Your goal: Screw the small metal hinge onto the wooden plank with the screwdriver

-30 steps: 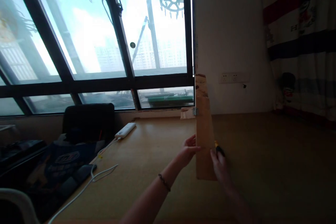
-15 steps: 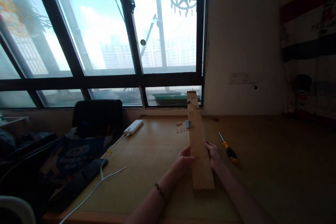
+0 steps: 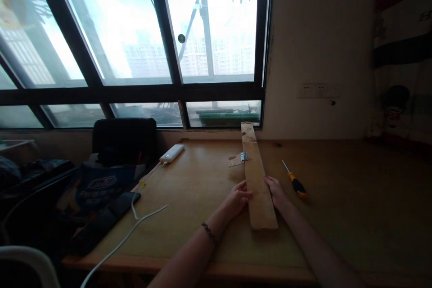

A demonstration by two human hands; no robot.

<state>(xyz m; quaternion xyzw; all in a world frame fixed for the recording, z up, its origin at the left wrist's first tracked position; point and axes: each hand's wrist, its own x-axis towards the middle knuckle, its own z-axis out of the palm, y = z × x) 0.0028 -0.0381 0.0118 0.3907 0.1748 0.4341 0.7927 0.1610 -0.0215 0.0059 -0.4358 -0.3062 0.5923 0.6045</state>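
Observation:
A long, narrow wooden board (image 3: 258,180) points away from me over the table, its far end stained and torn-looking. My left hand (image 3: 238,198) grips its left edge, thumb on the upper face and fingers curled at the side. On the opposite edge, my right hand (image 3: 275,191) is closed round the side, some fingers hidden beneath. A small metal hinge (image 3: 243,156) sits at the board's left edge, beside a torn brown scrap (image 3: 235,160); whether they are joined I cannot tell. To the right of my right hand lies a yellow-and-black screwdriver (image 3: 297,186), shaft pointing away.
On the wooden table (image 3: 189,229), a white power bank (image 3: 172,154) lies at the left edge with a white cable (image 3: 135,227) trailing toward me. A black chair (image 3: 124,139) holding a blue bag (image 3: 101,184) stands left. Window and wall socket (image 3: 315,91) are behind.
The board's far end has dipped, so the board lies flatter. Both hands keep their hold on it. My view has tilted slightly downward.

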